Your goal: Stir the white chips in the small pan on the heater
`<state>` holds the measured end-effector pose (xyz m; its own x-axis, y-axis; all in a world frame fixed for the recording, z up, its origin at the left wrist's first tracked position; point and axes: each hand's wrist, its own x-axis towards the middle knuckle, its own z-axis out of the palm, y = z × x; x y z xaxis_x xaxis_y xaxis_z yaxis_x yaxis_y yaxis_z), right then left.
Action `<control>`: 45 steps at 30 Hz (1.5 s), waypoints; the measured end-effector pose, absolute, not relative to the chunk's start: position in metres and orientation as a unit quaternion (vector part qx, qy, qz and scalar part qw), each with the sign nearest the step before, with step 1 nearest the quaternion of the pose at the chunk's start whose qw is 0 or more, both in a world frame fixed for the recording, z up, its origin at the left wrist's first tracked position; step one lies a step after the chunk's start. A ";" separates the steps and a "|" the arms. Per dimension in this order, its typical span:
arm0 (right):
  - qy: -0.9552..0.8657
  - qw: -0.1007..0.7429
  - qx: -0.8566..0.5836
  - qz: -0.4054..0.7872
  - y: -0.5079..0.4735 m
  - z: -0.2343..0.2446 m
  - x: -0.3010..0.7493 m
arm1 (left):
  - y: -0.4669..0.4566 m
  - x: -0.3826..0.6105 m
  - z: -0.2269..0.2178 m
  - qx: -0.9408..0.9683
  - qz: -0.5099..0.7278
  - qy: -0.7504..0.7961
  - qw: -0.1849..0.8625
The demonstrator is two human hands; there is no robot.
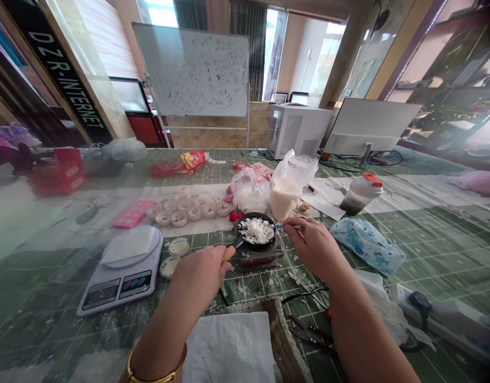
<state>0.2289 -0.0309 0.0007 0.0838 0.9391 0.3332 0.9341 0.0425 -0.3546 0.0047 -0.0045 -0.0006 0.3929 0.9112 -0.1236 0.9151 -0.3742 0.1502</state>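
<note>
My left hand (pixel 207 271) is closed around the wooden handle of a small black frying pan (pixel 240 242). The pan rests on a small hot plate (pixel 260 256) and holds a heap of white flakes (pixel 256 230). From the right, my right hand (pixel 310 239) pinches a thin blue stick (pixel 280 226), whose tip reaches into the flakes at the pan's rim. Whether the stick ends in a blade or a spoon is hidden. Two small cups with a pale filling (pixel 179 246) stand left of the pan, near my left hand.
A kitchen scale (pixel 123 266) lies to the left, behind it a pink mould (pixel 134 213) and several small cups (pixel 194 213). Beyond the pan stand bags of white grains (pixel 284 194). At right are a shaker bottle (pixel 361 194), a wipes pack (pixel 367 243), a power strip (pixel 448 319) and pliers (pixel 310 332).
</note>
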 end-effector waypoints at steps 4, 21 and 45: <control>-0.702 0.254 -0.665 0.023 -0.032 0.002 0.224 | -0.005 0.005 0.000 0.831 -0.009 0.548 0.098; -0.720 0.270 -0.640 0.006 -0.038 0.005 0.212 | -0.005 0.004 -0.003 0.831 -0.009 0.549 0.087; -0.712 0.315 -0.622 0.079 -0.038 0.004 0.210 | -0.006 0.003 0.000 0.834 -0.010 0.543 0.094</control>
<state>0.2105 -0.0383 0.0041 -0.0269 0.9361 0.3506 0.8362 0.2133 -0.5053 0.0029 -0.0062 0.0003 0.4104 0.9041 -0.1188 0.9078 -0.3928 0.1469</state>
